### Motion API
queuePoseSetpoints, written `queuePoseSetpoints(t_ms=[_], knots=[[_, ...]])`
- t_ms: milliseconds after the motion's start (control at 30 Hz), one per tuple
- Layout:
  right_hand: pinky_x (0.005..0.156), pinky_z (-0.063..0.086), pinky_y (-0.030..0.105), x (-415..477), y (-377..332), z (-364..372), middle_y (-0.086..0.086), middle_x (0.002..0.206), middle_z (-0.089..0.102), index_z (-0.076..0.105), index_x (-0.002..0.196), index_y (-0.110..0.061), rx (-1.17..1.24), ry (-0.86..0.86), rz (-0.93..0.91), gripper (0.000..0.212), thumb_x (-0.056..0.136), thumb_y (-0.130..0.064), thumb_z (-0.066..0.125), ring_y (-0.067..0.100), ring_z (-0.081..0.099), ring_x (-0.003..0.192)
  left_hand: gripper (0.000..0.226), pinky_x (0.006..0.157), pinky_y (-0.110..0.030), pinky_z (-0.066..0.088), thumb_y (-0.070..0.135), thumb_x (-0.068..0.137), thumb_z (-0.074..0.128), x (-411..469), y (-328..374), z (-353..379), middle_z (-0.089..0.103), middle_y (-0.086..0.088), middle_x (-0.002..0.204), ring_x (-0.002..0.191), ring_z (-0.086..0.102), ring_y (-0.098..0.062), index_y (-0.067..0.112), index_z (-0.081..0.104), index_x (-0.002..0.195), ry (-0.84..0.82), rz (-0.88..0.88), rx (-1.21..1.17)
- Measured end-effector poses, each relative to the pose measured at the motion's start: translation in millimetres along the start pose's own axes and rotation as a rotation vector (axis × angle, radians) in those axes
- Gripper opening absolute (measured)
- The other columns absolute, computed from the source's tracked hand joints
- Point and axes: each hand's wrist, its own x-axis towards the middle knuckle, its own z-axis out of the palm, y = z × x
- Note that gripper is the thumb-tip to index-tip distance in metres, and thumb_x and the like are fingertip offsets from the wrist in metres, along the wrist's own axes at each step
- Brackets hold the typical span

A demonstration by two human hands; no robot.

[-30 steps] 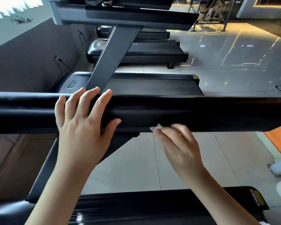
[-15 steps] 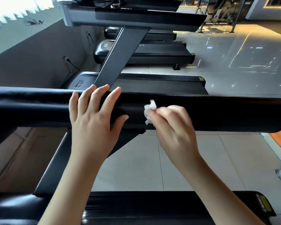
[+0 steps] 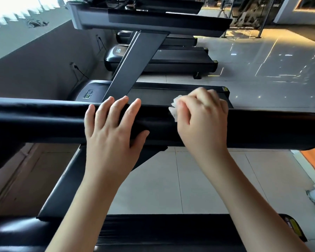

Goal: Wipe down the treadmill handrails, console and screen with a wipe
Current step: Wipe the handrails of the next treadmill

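Head view: right fingers (image 3: 195,101) curled round wipe (image 3: 174,110) on handrail (image 3: 44,120); left fingers (image 3: 116,110) flat.

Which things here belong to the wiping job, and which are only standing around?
Part of the job: black handrail, white wipe, right hand gripping the wipe, left hand resting on the handrail.
Not part: next treadmill, wall socket, tiled floor.

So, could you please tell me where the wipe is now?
In the head view, the wipe is bunched in the right hand against the black handrail, right of centre, just beside the left hand resting flat on that rail.
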Motion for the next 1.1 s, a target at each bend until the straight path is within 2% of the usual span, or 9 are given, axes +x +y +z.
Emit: queuePoseSetpoints(t_ms=[133,233,333,433,500,600,767,900,1100], knots=[[0.07,0.028,0.031,-23,-2,-13,0.006,0.088,0.06,0.071,0.092,-0.009,-0.054,-0.035,0.009,0.027,0.088,-0.014,0.045,0.022,0.041,0.083,0.059,0.114,-0.045,0.019,0.033,0.084,0.056,-1,-12,-7,0.049,-0.011,0.14,0.133,0.038,-0.029,0.007,0.049,0.136,-0.001,-0.02,-0.052],[0.068,0.039,0.036,-21,-8,-4,0.008,0.088,0.061,0.071,0.107,-0.004,-0.023,-0.063,-0.097,0.028,0.088,-0.005,0.05,0.024,0.043,0.084,0.057,0.114,-0.047,0.015,0.035,0.084,0.056,-5,-17,-7,0.05,-0.01,0.139,0.133,0.036,-0.031,0.013,0.05,0.137,-0.006,-0.035,0.006],[0.067,0.04,0.035,-11,-1,0,0.001,0.08,0.063,0.074,0.099,-0.008,0.018,-0.051,-0.146,0.021,0.087,-0.006,0.057,0.023,0.047,0.08,0.057,0.113,-0.049,0.016,0.033,0.083,0.059,-6,-17,-5,0.052,-0.01,0.135,0.131,0.038,-0.032,0.013,0.052,0.135,0.009,-0.037,0.018],[0.067,0.043,0.038,-17,11,-11,0.002,0.079,0.062,0.073,0.092,-0.008,0.008,0.02,-0.063,0.016,0.09,-0.006,0.057,0.026,0.05,0.078,0.056,0.112,-0.05,0.017,0.033,0.082,0.06,-5,-16,-4,0.053,-0.01,0.134,0.13,0.04,-0.033,0.013,0.053,0.134,0.02,-0.039,0.017],[0.071,0.044,0.039,-30,6,-15,0.008,0.083,0.062,0.073,0.095,-0.005,0.02,0.049,-0.035,0.02,0.088,0.001,0.055,0.025,0.048,0.082,0.056,0.112,-0.051,0.018,0.032,0.081,0.061,-6,-16,-3,0.054,-0.011,0.133,0.129,0.041,-0.034,0.012,0.054,0.134,0.025,-0.039,0.016],[0.076,0.042,0.031,-31,-15,-3,0.011,0.082,0.063,0.072,0.101,0.001,0.078,0.012,-0.109,0.025,0.081,0.012,0.059,0.024,0.046,0.083,0.056,0.111,-0.054,0.02,0.03,0.08,0.063,-5,-15,-3,0.055,-0.012,0.132,0.127,0.043,-0.036,0.011,0.055,0.133,0.035,-0.034,0.015],[0.07,0.043,0.032,-16,-22,5,0.007,0.079,0.061,0.072,0.094,-0.001,0.08,-0.024,-0.105,0.019,0.085,0.004,0.056,0.024,0.048,0.079,0.056,0.11,-0.053,0.021,0.03,0.081,0.062,-6,-15,-3,0.055,-0.012,0.133,0.128,0.044,-0.036,0.01,0.055,0.133,0.036,-0.028,0.018],[0.08,0.046,0.027,-49,-19,-7,0.01,0.094,0.065,0.07,0.108,0.001,-0.001,0.001,-0.052,0.029,0.082,0.013,0.063,0.022,0.05,0.09,0.055,0.11,-0.052,0.019,0.031,0.082,0.06,-5,-15,-4,0.055,-0.013,0.132,0.128,0.045,-0.037,0.01,0.055,0.132,0.029,-0.027,0.009],[0.079,0.05,0.03,-50,-9,0,0.011,0.093,0.066,0.071,0.107,0.003,0.007,0.043,-0.252,0.02,0.093,0.005,0.056,0.024,0.053,0.087,0.055,0.11,-0.052,0.024,0.03,0.082,0.061,-4,-19,-7,0.055,-0.012,0.133,0.127,0.046,-0.036,0.01,0.056,0.133,0.013,0.01,0.009]])
